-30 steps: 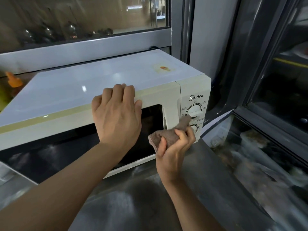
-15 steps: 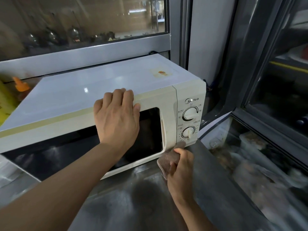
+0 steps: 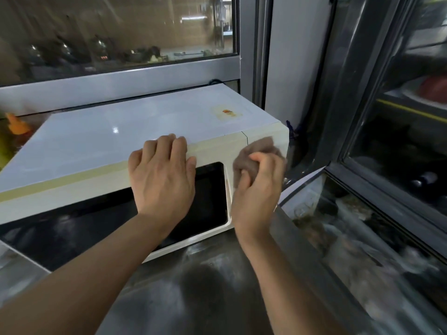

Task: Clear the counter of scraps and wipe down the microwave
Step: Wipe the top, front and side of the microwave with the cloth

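The microwave [image 3: 135, 151] sits at the back of the steel surface [image 3: 205, 293], near its right edge. It looks boxy, rigid and heavy, its glossy shell likely slick. The left hand [image 3: 162, 176] lies flat, released, bracing the door's top edge. The right hand [image 3: 257, 189] clenches a soft, crumpled cloth [image 3: 256, 153] against the control panel; bunched, it takes pressure well.

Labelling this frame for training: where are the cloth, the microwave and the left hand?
cloth [image 3: 257, 148], head view, bunched upper part.
microwave [image 3: 121, 131], head view, top panel.
left hand [image 3: 162, 175], head view, back of hand.
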`<state>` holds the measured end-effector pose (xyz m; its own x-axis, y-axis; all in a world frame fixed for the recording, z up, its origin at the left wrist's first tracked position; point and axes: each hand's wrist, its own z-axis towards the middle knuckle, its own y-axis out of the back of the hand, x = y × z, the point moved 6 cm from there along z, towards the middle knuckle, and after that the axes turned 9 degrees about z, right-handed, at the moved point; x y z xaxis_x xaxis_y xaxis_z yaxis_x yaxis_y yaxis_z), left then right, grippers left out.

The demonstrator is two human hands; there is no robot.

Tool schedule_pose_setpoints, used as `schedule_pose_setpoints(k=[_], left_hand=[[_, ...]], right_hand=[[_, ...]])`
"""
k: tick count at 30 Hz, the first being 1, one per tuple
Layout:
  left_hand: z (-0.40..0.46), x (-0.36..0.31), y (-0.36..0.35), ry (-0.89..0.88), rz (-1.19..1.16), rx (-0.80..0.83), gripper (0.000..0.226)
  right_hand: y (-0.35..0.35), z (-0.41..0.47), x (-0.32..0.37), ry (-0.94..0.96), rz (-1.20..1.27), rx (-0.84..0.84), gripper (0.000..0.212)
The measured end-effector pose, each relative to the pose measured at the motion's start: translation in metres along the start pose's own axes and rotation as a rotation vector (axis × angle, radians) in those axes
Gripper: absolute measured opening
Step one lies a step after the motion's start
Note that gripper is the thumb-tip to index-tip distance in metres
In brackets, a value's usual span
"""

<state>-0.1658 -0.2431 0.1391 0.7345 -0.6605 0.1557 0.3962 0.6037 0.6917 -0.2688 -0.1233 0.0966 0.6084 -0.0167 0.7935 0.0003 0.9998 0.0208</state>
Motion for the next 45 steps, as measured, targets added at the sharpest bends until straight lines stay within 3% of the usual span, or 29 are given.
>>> schedule_pose_setpoints(k=[5, 7, 11, 16, 19, 22, 27, 35, 39, 43, 45], left_hand=[[0.0, 0.001, 0.0, 0.003, -0.011, 0.014, 0.029], [-0.001, 0.0, 0.001, -0.003, -0.009, 0.013, 0.03], [0.0, 0.0, 0.0, 0.003, -0.005, 0.004, 0.03], [-0.001, 0.0, -0.001, 0.004, -0.017, -0.001, 0.029], [-0.001, -0.001, 0.0, 0.003, -0.02, -0.004, 0.028], [-0.002, 0.0, 0.0, 0.0, -0.025, -0.025, 0.026], [-0.001, 0.0, -0.001, 0.002, -0.018, -0.038, 0.028], [-0.002, 0.0, -0.001, 0.008, -0.033, -0.03, 0.027], [-0.001, 0.001, -0.001, -0.001, -0.032, -0.028, 0.029], [-0.002, 0.0, -0.002, -0.002, -0.033, -0.04, 0.03], [-0.002, 0.0, -0.001, 0.002, -0.033, -0.05, 0.03]], right_hand=[[0.011, 0.009, -0.009, 0.126, -0.055, 0.138, 0.029], [0.021, 0.028, -0.023, 0.09, -0.049, 0.133, 0.023], [0.03, 0.053, -0.048, -0.108, -0.008, 0.194, 0.02], [0.036, 0.062, -0.1, -0.502, 0.191, 0.135, 0.023], [0.041, 0.053, -0.131, -0.669, 0.146, 0.096, 0.028], [0.038, 0.021, -0.139, -0.623, 0.07, 0.132, 0.023], [0.027, 0.002, -0.093, -0.314, 0.023, 0.072, 0.023], [0.02, -0.001, -0.074, -0.154, 0.016, 0.151, 0.017], [0.027, 0.014, -0.096, -0.275, -0.019, 0.104, 0.019], [0.036, 0.028, -0.123, -0.535, 0.122, 0.042, 0.02], [0.038, 0.03, -0.126, -0.57, 0.123, 0.033, 0.015]])
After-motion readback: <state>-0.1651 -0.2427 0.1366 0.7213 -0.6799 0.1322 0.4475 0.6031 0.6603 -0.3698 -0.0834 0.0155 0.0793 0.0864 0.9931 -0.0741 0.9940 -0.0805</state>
